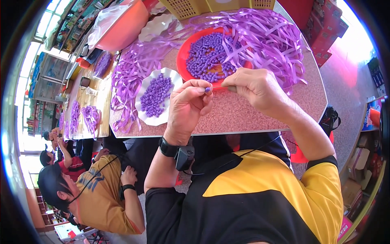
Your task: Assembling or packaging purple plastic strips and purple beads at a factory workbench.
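Above the table's near side, my left hand [188,106] pinches a small purple bead [208,90] between thumb and fingertips. Facing it, my right hand [258,88] is closed in a pinch on a thin, needle-like piece [219,87] that reaches toward the bead; whether it is a needle or a strand is too fine to tell. Just beyond both hands, a red plate [182,61] holds many purple beads [207,51]. Left of my left hand stands a white wavy-rimmed plate [176,78] with a pile of purple beads [155,93].
Purple ribbons [272,42] heap at the back right, overlapping the red plate; more ribbons [136,67] lie at the left. A yellow basket [215,5] and a pink-orange tub [126,28] stand behind. A co-worker [97,187] sits at my left by a wooden table [101,105].
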{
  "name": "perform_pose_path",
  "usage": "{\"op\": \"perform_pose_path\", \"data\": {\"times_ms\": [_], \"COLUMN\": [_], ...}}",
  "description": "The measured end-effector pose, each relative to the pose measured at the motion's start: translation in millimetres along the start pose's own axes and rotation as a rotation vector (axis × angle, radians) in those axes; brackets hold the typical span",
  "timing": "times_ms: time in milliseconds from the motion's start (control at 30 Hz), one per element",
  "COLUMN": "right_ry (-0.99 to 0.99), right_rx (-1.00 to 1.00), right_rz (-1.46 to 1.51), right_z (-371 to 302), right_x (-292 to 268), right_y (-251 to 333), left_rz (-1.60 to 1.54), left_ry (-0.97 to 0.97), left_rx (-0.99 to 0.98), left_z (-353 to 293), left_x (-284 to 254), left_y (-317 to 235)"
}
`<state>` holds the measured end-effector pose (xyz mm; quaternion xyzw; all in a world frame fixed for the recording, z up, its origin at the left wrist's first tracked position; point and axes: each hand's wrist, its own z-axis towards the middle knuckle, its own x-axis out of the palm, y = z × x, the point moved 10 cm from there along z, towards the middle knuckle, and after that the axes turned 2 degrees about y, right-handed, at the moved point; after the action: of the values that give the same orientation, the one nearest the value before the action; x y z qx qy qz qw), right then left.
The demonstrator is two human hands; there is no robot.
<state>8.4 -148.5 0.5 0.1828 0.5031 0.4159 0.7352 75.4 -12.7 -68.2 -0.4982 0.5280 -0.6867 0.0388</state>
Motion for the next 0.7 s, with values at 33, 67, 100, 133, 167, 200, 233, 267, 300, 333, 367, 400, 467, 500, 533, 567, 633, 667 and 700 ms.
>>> {"op": "perform_pose_path", "data": {"times_ms": [33, 67, 100, 133, 167, 200, 233, 267, 300, 333, 367, 400, 467, 500, 533, 567, 633, 667, 700], "right_ry": [-0.008, -0.016, -0.015, -0.016, -0.018, -0.018, -0.021, -0.023, -0.024, -0.03, -0.036, -0.037, -0.058, -0.059, -0.055, -0.051, -0.057, -0.062, -0.062], "right_rx": [-0.012, -0.023, -0.022, -0.027, -0.031, -0.031, -0.032, -0.033, -0.032, -0.036, -0.04, -0.039, -0.056, -0.056, -0.052, -0.048, -0.055, -0.061, -0.059], "right_rz": [-0.031, -0.061, -0.061, -0.086, -0.112, -0.111, -0.124, -0.137, -0.137, -0.147, -0.158, -0.158, -0.173, -0.173, -0.178, -0.182, -0.192, -0.204, -0.204], "right_z": [-0.3, -0.6, -0.8, -1.4, -1.8, -2.0, -2.2, -2.5, -2.9, -3.3, -3.7, -4.1, -5.0, -5.3, -5.3, -5.2, -5.6, -6.1, -6.4], "right_x": [-0.1, -0.3, 0.1, -0.1, -0.3, -0.2, -0.2, -0.3, -0.4, -1.0, -1.6, -1.4, -2.4, -2.8, -2.8, -2.6, -3.1, -3.6, -4.0], "right_y": [0.8, 1.8, 1.7, 2.4, 3.0, 2.6, 2.3, 2.1, 1.8, 2.2, 2.5, 2.0, 3.1, 3.9, 5.2, 5.9, 6.8, 7.3, 7.3], "left_rz": [0.012, 0.011, 0.013, 0.015, 0.016, 0.014, 0.012, 0.013, 0.009, 0.006, 0.006, -0.001, -0.008, -0.022, -0.035, -0.034, -0.009, -0.01, 0.022], "left_ry": [-0.011, -0.011, -0.025, -0.038, -0.038, -0.046, -0.054, -0.053, -0.045, -0.038, -0.037, -0.032, -0.027, -0.027, -0.028, -0.029, -0.067, -0.066, -0.091], "left_rx": [-0.001, -0.002, -0.002, -0.001, -0.002, -0.005, -0.008, -0.008, -0.006, -0.004, -0.004, -0.006, -0.007, -0.006, -0.005, -0.004, -0.001, -0.002, 0.003], "left_z": [-0.1, -0.1, -0.2, -0.1, 0.0, 0.1, 0.2, 0.6, 1.2, 1.7, 2.0, 2.4, 3.0, 3.3, 3.2, 2.9, 1.9, 1.9, 1.6], "left_x": [-1.5, -1.7, -2.9, -3.7, -3.5, -4.3, -5.0, -5.4, -5.6, -5.3, -5.0, -4.1, -3.4, -3.8, -3.9, -3.0, -3.4, -1.3, -1.5], "left_y": [0.3, 1.0, 1.7, 2.3, 2.7, 3.4, 4.1, 5.0, 5.8, 6.2, 6.7, 7.3, 8.8, 9.8, 10.2, 10.0, 9.3, 9.7, 9.1]}}
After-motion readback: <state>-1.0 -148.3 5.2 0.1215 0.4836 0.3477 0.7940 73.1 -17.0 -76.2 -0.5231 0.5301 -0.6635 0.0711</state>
